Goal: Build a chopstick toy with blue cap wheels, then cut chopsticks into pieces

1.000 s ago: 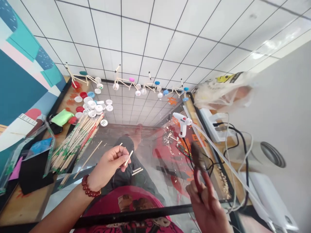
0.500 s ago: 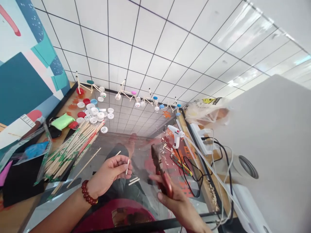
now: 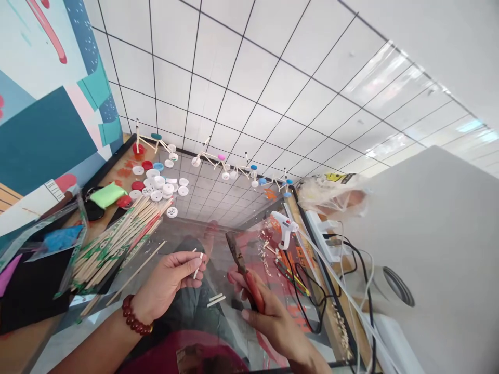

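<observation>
Between thumb and fingers, my left hand (image 3: pixel 173 278) pinches a short wooden stick piece (image 3: pixel 197 266) above the glass tabletop. Pliers (image 3: pixel 245 270) with red handles are in my right hand (image 3: pixel 273 317), jaws pointing up and away, a little right of the stick. The fingers of that hand lie loosely about the handles. Two short cut sticks (image 3: pixel 215 300) lie on the glass between my hands. One long thin stick (image 3: pixel 136 272) rests left of my left hand, beside a pile of wooden chopsticks (image 3: pixel 117 239), some in green-printed wrappers.
Bottle caps (image 3: pixel 159 182) cluster at the back left near a green packet (image 3: pixel 108 195). Small stick-and-cap figures (image 3: pixel 224 166) line the back edge. At right stand a white glue gun (image 3: pixel 284 228), black cable (image 3: pixel 300 296), power strip (image 3: pixel 323 228) and wood scraps (image 3: pixel 267 257).
The pliers have swung left, nearer to my left hand. My left hand has shifted slightly left with the stick piece, and the camera view has turned a little.
</observation>
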Demonstrator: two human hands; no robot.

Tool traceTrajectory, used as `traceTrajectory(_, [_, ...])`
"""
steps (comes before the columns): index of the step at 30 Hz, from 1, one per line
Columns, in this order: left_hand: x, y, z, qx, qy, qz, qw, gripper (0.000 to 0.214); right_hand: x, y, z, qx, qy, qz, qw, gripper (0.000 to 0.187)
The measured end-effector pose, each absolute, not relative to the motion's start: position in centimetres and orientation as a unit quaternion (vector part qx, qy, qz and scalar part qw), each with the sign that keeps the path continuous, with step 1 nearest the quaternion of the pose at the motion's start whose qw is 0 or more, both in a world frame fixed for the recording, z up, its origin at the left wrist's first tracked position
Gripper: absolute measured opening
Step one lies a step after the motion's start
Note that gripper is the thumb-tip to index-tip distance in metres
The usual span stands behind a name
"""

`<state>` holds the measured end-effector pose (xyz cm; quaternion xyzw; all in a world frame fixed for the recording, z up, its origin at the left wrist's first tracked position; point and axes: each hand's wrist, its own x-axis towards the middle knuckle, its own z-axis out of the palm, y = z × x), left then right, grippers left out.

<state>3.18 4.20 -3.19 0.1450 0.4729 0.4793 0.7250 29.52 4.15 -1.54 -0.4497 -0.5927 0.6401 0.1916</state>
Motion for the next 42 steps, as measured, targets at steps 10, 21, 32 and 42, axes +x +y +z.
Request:
traceTrajectory(10, [3.6,3.8,-2.3,0.177,0.471,0.429,0.751,0.047,29.4,4.2,-1.8,-0.4,-0.509,0.751,0.128,0.069])
traceTrajectory(21, [3.7,3.8,-2.8,0.205,0.466,0.409,0.758,0.042,29.2,4.8,-1.2,-0.374,-0.583,0.717,0.079,0.064])
traceTrajectory(32, [3.7,4.1,-2.8,0.215,0.476,0.385,0.76,0.035,28.9,5.5,-1.0,-0.348,-0.656,0.669,0.03,0.057])
traceTrajectory(42, [3.8,4.1,-3.1,0.236,0.477,0.358,0.767,0.026,29.3,5.8,0.0,-0.348,-0.691,0.632,-0.033,0.055])
